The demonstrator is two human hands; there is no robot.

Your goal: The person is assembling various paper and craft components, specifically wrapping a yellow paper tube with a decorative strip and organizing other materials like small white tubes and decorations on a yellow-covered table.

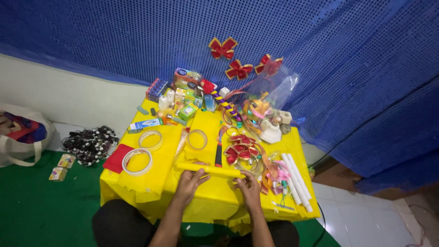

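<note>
Yellow paper, rolled into a narrow tube (211,170), lies across the near part of the worktop (215,201), held at both ends. The left hand (190,179) presses its fingers over the left portion of the tube; this grip is closed on the roll from above. The right hand (249,184) pinches the right end between fingers and thumb, likewise closed on the roll.

To keep the roll tight, pressure from both hands should stay even, and the tube should remain flat against the yellow cover so that its edges do not telescope. In my judgement, slack at either end would let the layers spring open.

Just beyond the tube lie a dark-handled tool (219,153) and a clear tape ring (197,139). Further left sit two wider tape rolls, one (137,161) near the edge and one (150,140) behind it. Right of the hands, red ribbon bows (240,151) and a bundle of white sticks (296,180) crowd the surface; elbows should stay clear of them.
</note>
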